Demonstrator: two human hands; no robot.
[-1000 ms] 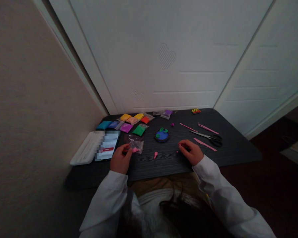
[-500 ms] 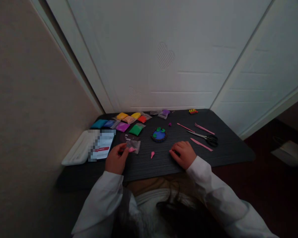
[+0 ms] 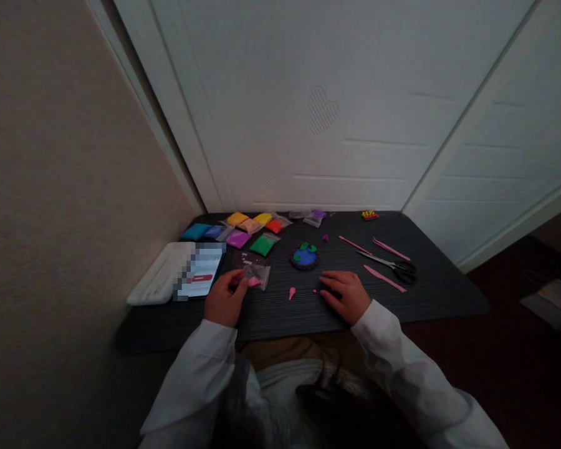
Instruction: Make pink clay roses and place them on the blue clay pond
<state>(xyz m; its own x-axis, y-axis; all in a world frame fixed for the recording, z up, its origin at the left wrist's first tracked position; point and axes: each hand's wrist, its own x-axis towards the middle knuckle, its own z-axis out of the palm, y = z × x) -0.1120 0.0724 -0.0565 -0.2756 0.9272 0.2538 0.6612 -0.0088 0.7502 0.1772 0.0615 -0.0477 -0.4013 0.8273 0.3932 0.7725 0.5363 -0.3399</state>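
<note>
My left hand (image 3: 224,299) pinches a clear plastic bag (image 3: 263,274) with pink clay (image 3: 253,282) in it, near the table's left side. My right hand (image 3: 346,295) rests over the tabletop with its fingers apart. A tiny pink clay ball (image 3: 315,291) lies just left of its fingertips. Between the hands is a pink teardrop-shaped clay piece (image 3: 292,293). Behind it sits a round clay pond (image 3: 305,256), blue inside a dark rim, with green leaf-like pieces on it.
Several bags of coloured clay, including a green one (image 3: 263,244), lie at the back left. A phone (image 3: 206,269) leans by a white case (image 3: 156,274). Scissors (image 3: 393,267) and pink modelling tools, including a knife (image 3: 384,279), lie on the right. A purple clay bit (image 3: 326,238) is behind the pond.
The fingers of my right hand have spread apart, and a tiny pink ball now shows beside them. My left hand keeps hold of the bag. The view has shifted slightly.
</note>
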